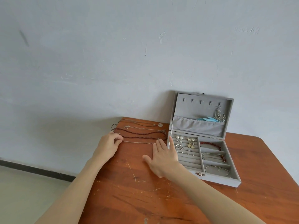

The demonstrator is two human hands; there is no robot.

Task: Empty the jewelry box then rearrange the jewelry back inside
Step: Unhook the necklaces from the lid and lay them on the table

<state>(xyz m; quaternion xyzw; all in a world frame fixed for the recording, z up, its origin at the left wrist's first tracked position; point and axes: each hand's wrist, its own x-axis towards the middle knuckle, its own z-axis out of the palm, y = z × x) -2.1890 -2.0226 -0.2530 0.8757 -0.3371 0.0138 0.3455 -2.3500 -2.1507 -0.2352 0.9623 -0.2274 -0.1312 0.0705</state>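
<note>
I see the grey velvet-lined jewelry box (204, 159) standing open at the far right of the worn reddish-brown wooden surface (145, 199), its lid leaning back toward the pale wall. Pearl and silver earrings (185, 143) sit in the ring rolls on the left side of the box, three bracelets lie in the compartments on the right, and a silver dangling earring (219, 116) hangs inside the lid above the fabric pocket.

Left of the box, several necklaces lie stretched out in rows. My left hand (108, 147) has a narrow grip pinching one end of the thin silver chain necklace (139, 142), the row nearest me. My right hand (163, 157) lies flat and spread wide, holding nothing, fingertips (159, 143) touching the chain's other end just beside the box. The dark brown beaded necklace (140, 135) lies just behind the chain.
</note>
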